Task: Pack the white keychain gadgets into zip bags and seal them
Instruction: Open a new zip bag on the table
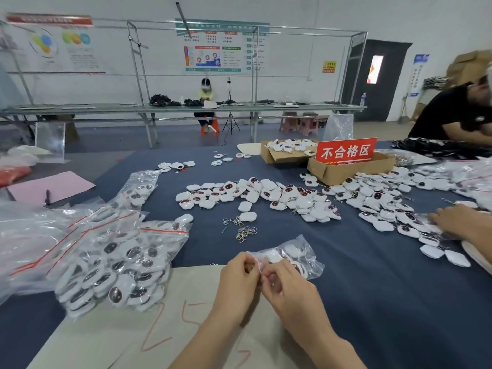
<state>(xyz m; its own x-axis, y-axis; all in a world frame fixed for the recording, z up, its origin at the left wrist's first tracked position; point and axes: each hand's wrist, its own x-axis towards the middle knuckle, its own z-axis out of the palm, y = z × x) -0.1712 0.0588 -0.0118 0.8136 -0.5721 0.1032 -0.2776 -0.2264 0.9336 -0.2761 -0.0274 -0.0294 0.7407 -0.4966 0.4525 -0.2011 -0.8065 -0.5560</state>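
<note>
A small clear zip bag [295,255] holding a few white keychain gadgets lies on the blue cloth in front of me. My left hand [238,278] and my right hand [285,286] both pinch its red zip strip at the near left end. Loose white gadgets [266,195] with dark red faces are spread across the middle of the table. Filled zip bags [114,265] are heaped at the left.
Loose metal key rings [245,233] lie just beyond the bag. Two cardboard boxes [351,169], one with a red sign [346,151], stand at the back right. Another person's hand [450,219] works among gadgets at the right. A grey board [111,328] with red writing lies under my arms.
</note>
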